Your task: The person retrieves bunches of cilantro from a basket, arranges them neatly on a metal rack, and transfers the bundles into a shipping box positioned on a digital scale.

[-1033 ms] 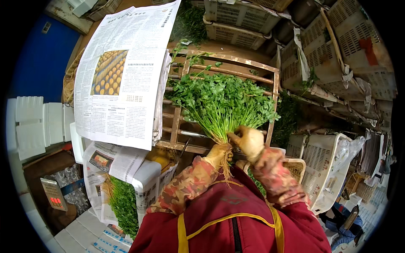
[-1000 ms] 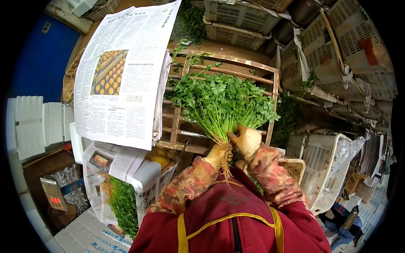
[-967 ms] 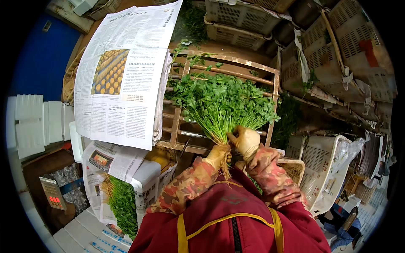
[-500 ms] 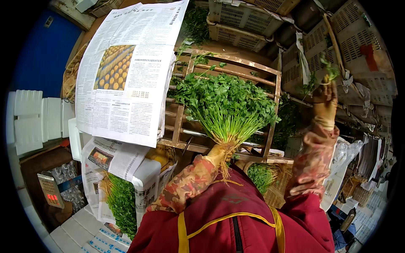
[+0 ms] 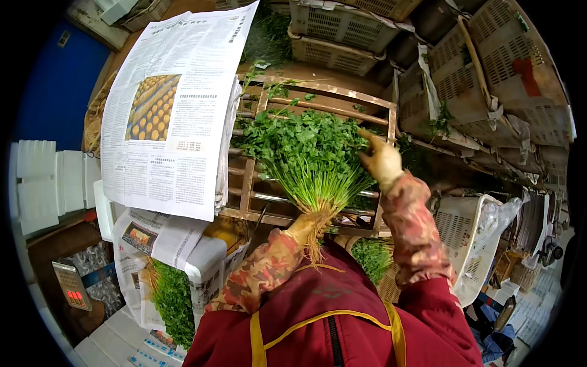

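My left hand [image 5: 304, 227], in a tan glove, is closed around the root end of a big bunch of leafy green herbs [image 5: 299, 147], with pale roots trailing below it. The bunch fans out over a rusty metal rack [image 5: 249, 186]. My gloved right hand [image 5: 380, 159] is at the bunch's right edge, fingers apart beside the leaves, with nothing visible in them. To the left of the bunch lies a stack of newspapers [image 5: 199, 171].
Plastic crates [image 5: 336, 24] are stacked behind and at right, with a white crate [image 5: 468, 232] lower right. Another herb bunch [image 5: 370, 260] sits below the rack. At left are white foam boxes [image 5: 36, 196], a scale [image 5: 72, 284] and more herbs on newspaper [image 5: 171, 303].
My right hand left the root end, held a small sprig far to the right, and is now back at the leaves without it. My left hand still grips the roots.
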